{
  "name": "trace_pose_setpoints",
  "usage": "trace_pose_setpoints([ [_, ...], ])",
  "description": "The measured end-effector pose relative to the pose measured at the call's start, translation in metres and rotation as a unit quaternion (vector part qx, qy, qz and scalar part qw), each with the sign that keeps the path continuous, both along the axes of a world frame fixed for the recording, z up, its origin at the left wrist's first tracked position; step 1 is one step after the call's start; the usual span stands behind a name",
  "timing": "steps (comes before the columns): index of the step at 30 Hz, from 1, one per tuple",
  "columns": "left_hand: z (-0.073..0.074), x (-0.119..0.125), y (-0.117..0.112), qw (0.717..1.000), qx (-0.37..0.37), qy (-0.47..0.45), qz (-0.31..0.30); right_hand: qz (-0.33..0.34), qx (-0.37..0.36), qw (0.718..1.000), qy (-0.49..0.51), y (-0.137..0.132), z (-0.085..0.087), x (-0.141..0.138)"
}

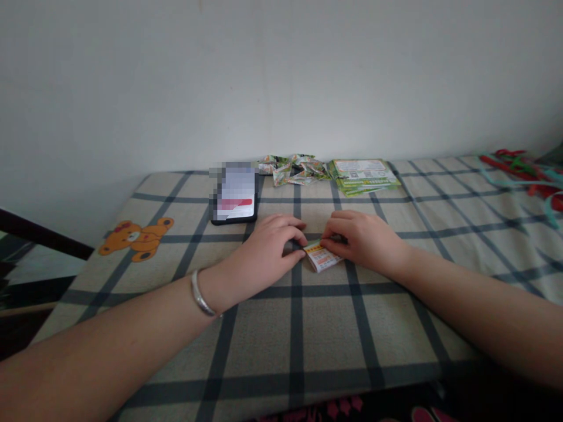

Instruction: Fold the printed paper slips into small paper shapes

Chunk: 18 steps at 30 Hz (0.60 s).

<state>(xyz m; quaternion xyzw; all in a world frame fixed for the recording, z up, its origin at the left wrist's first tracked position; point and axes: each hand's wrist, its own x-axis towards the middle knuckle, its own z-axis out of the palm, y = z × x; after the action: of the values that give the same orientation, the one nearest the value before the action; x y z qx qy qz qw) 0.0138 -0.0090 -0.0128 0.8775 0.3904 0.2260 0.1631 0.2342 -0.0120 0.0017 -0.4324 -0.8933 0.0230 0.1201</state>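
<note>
Both of my hands rest on a checked cloth [308,328] that covers the table. My left hand [268,252], with a silver bangle on its wrist, has its fingers curled and pinches the left edge of a small folded printed paper [323,258]. My right hand [363,240] is closed over the paper's right side and presses it down on the cloth. Only the paper's white and orange lower part shows; the rest lies under my fingers.
A black phone [235,196] lies behind my left hand. Several folded paper pieces [294,169] and a stack of green printed leaflets [365,174] sit by the wall. Red and teal ribbons [528,173] lie at far right. A bear print [138,237] marks the cloth.
</note>
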Motion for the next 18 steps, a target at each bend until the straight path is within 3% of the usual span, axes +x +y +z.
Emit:
trace_pose_setpoints([
  [9,0.0048,0.0012,-0.0013,1.000,-0.025,-0.004,0.007,0.018,0.015,0.999,-0.035,-0.0011,0.0002,-0.0017],
  [18,0.0053,0.0039,-0.0056,1.000,-0.003,-0.011,0.004,0.042,0.030,0.998,-0.041,-0.0006,0.0013,-0.0001],
])
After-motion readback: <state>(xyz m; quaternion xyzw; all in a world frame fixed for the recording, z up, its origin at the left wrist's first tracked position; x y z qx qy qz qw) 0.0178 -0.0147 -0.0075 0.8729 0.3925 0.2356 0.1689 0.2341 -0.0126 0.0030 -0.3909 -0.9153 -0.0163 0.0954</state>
